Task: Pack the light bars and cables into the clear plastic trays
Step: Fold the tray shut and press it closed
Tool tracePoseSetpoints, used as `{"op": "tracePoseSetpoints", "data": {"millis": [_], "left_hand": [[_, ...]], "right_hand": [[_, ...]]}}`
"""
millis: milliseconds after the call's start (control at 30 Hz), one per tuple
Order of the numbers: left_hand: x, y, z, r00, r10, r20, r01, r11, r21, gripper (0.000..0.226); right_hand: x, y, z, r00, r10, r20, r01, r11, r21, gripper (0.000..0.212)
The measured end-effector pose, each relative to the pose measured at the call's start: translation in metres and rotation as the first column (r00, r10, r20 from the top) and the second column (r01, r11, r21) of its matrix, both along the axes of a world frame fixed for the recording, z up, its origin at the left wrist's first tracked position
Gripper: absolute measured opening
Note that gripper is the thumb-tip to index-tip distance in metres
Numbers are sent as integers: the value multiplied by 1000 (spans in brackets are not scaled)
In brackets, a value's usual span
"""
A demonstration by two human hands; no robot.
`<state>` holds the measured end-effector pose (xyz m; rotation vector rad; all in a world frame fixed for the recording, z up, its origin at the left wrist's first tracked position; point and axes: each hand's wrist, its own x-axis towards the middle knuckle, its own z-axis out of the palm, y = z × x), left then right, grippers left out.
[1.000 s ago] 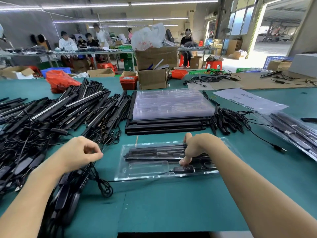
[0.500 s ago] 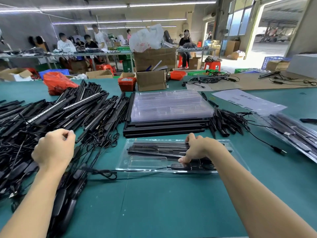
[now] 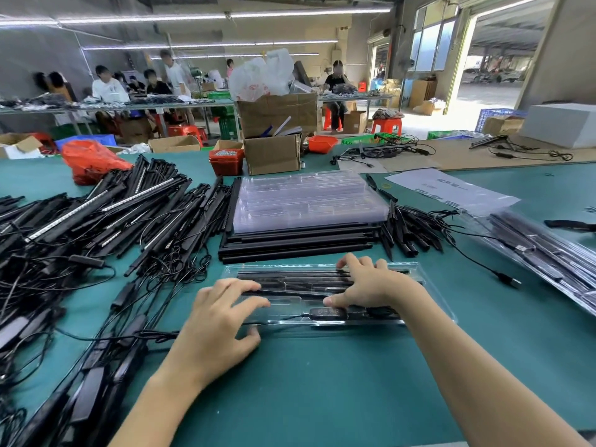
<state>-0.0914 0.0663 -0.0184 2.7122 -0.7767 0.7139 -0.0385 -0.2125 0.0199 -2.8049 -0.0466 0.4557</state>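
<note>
Clear tray — lies flat on the green desk, near edge facing a bare stretch of desk. Holds black light bars and a cable controller. Left hand: fingers spread and relaxed over the tray's left end, gripping nothing. Right hand: fingers pressed on the bars, thumb at the controller. Loose bar pile crowds the left; stacked empty trays just behind.

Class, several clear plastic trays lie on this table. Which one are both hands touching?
The single tray nearest the person, under the left hand and right hand. The stacked trays behind lie untouched.
</note>
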Motion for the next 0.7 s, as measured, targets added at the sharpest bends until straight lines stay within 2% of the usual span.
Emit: {"op": "tracePoseSetpoints", "data": {"millis": [100, 200, 267, 333, 400, 433, 500, 533, 567, 600, 633, 700], "left_hand": [[5, -5, -1, 990, -125, 58, 117, 986, 115, 39], [8, -14, -1, 982, -166, 92, 153, 980, 129, 30], [8, -20, -3, 978, -175, 112, 164, 981, 102, 32], [8, -19, -5, 975, -157, 155, 146, 986, 80, 34], [7, -18, -6, 974, -124, 192, 115, 992, 54, 34], [7, -18, -6, 974, -110, 196, 103, 994, 44, 33], [6, -20, -5, 976, -94, 197, 88, 995, 42, 34], [6, -20, -5, 975, -87, 203, 81, 996, 38, 35], [6, -20, -6, 975, -77, 210, 73, 997, 26, 36], [6, -19, -7, 973, -64, 224, 63, 998, 11, 38], [6, -18, -8, 969, -51, 241, 52, 999, 2, 41], [6, -16, -10, 960, -24, 279, 24, 1000, 2, 45]], "right_hand": [[-3, 0, -2, 1000, 0, 27, -1, 1000, 12, 81], [-7, 1, -5, 997, -8, 77, 5, 999, 33, 76], [-11, 0, -6, 987, -54, 148, 24, 981, 194, 66], [-18, 5, -4, 934, -162, 318, -24, 860, 509, 44], [-32, 14, 4, 830, -311, 462, -165, 655, 737, 12], [-39, 20, 10, 818, -325, 474, -231, 568, 790, 16], [-53, 31, 22, 918, -160, 364, -255, 465, 848, 37], [-59, 36, 28, 979, -5, 206, -178, 482, 858, 46], [-62, 40, 32, 988, 157, 12, -101, 571, 815, 55], [-65, 43, 33, 942, 281, -181, -65, 685, 726, 66], [-67, 46, 31, 878, 347, -328, -57, 759, 649, 77], [-70, 56, 17, 840, 315, -441, 36, 779, 625, 88]]}}
